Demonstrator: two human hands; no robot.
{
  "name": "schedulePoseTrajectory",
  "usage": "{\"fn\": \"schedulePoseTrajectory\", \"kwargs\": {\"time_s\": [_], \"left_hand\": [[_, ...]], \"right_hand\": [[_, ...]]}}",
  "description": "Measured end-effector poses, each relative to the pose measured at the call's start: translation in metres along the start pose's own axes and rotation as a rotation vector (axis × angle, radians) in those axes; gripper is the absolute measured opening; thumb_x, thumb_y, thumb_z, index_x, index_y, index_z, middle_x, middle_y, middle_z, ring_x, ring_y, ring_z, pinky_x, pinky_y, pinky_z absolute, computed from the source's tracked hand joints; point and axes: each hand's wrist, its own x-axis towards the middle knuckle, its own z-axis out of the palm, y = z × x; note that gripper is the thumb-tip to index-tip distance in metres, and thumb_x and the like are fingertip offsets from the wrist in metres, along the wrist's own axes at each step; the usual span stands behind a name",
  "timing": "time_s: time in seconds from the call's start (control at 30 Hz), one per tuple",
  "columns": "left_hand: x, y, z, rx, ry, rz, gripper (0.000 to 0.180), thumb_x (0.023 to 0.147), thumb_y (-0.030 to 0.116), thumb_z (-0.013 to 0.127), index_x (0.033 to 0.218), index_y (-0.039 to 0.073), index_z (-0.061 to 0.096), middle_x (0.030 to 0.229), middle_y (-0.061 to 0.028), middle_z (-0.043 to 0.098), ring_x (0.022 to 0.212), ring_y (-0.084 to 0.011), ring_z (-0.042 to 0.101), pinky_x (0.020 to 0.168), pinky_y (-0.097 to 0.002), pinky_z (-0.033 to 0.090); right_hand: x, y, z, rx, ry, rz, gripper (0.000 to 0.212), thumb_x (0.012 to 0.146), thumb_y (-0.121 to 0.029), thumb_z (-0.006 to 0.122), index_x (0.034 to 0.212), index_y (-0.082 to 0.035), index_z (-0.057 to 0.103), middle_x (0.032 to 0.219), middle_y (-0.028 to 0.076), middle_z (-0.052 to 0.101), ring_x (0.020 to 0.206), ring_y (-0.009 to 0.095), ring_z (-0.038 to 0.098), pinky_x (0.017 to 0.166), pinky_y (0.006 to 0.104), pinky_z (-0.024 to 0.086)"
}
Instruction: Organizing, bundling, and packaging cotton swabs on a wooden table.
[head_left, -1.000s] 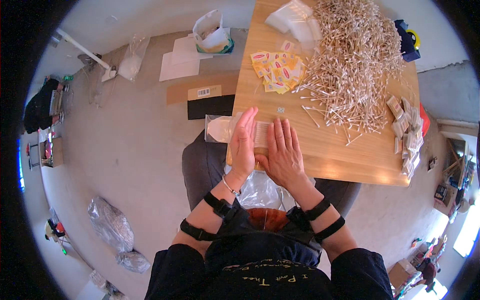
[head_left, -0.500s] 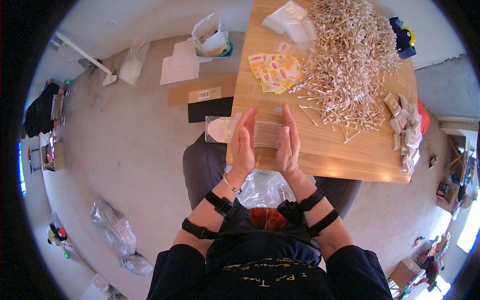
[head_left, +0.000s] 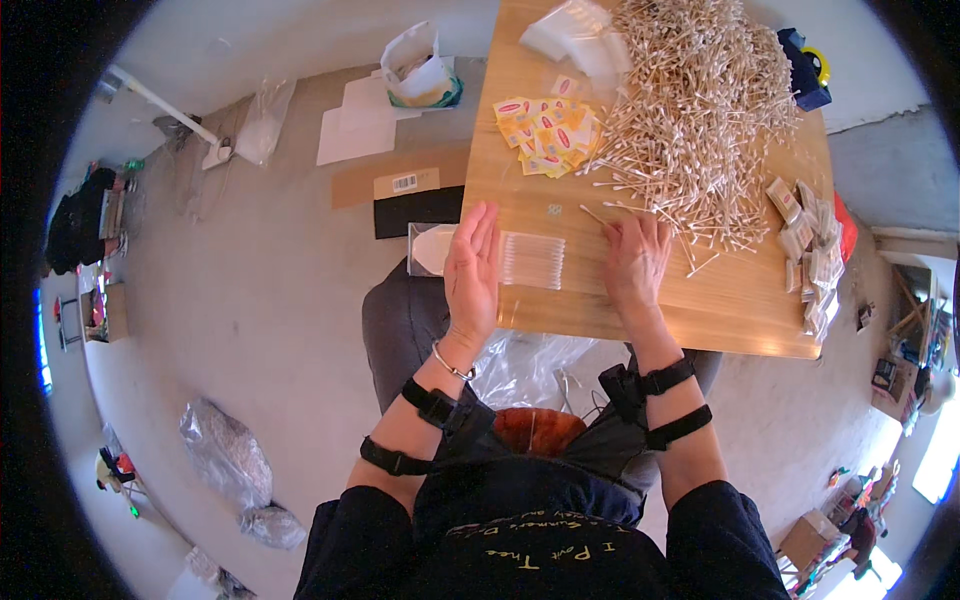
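Note:
A neat row of cotton swabs (head_left: 533, 261) lies side by side on the wooden table. At its left end my left hand (head_left: 473, 268) stands on edge, open, with straight fingers and nothing in it. A clear packet with a white card (head_left: 431, 249) rests at the table's left edge, partly behind that hand. My right hand (head_left: 637, 255) is palm down at the near edge of a big loose heap of cotton swabs (head_left: 700, 120). Its fingers are bent together on a loose swab (head_left: 592, 213) that sticks out to the left; the fingertips are partly hidden.
Yellow and white printed cards (head_left: 548, 135) lie left of the heap, with clear plastic sleeves (head_left: 575, 40) beyond. Packed small bundles (head_left: 808, 255) are piled at the right edge. A tape dispenser (head_left: 808, 72) is at the far right corner. Cardboard (head_left: 400, 185) lies on the floor.
My right hand has left the right end of the swab row and moved right to the loose swabs by the heap. My left hand has shifted slightly left.

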Motion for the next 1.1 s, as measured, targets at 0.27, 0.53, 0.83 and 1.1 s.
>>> {"fn": "schedulePoseTrajectory", "kwargs": {"time_s": [0.27, 0.53, 0.83, 1.1], "left_hand": [[0.002, -0.007, -0.006, 0.031, -0.103, 0.046, 0.058, 0.105, 0.040, 0.035, 0.147, 0.000, 0.029, 0.155, -0.0153, 0.028, 0.145, -0.0261, 0.023, 0.120, -0.0381, 0.017], [0.002, -0.007, -0.002, 0.100, -0.104, 0.044, 0.060, 0.105, 0.042, 0.034, 0.146, -0.001, 0.030, 0.154, -0.0156, 0.030, 0.145, -0.0260, 0.025, 0.120, -0.0387, 0.018], [0.000, -0.008, -0.002, 0.274, -0.099, 0.081, 0.070, 0.103, 0.051, 0.032, 0.144, -0.005, 0.034, 0.147, -0.0176, 0.039, 0.138, -0.0240, 0.036, 0.116, -0.0350, 0.025], [-0.001, -0.009, 0.001, 0.362, -0.056, 0.155, 0.069, 0.103, 0.052, 0.033, 0.142, -0.005, 0.038, 0.145, -0.0173, 0.042, 0.136, -0.0246, 0.038, 0.115, -0.0363, 0.027]], "right_hand": [[0.010, -0.050, 0.008, 0.185, -0.167, -0.231, 0.007, 0.080, -0.009, 0.067, 0.087, -0.009, 0.066, 0.095, 0.010, 0.058, 0.096, 0.033, 0.051, 0.084, 0.0434, 0.043], [-0.026, -0.050, 0.025, 0.822, 0.006, 0.078, 0.022, 0.094, -0.004, 0.051, 0.114, -0.002, 0.061, 0.123, 0.018, 0.058, 0.119, 0.034, 0.051, 0.103, 0.0404, 0.040], [-0.029, -0.077, 0.024, 1.079, -0.070, 0.159, 0.034, 0.101, -0.015, 0.043, 0.130, 0.003, 0.050, 0.128, 0.019, 0.057, 0.125, 0.029, 0.048, 0.108, 0.0398, 0.035], [-0.023, -0.070, 0.025, 0.596, -0.104, -0.185, 0.027, 0.098, -0.013, 0.048, 0.118, 0.001, 0.058, 0.115, 0.018, 0.061, 0.110, 0.034, 0.054, 0.098, 0.0402, 0.043]]}}
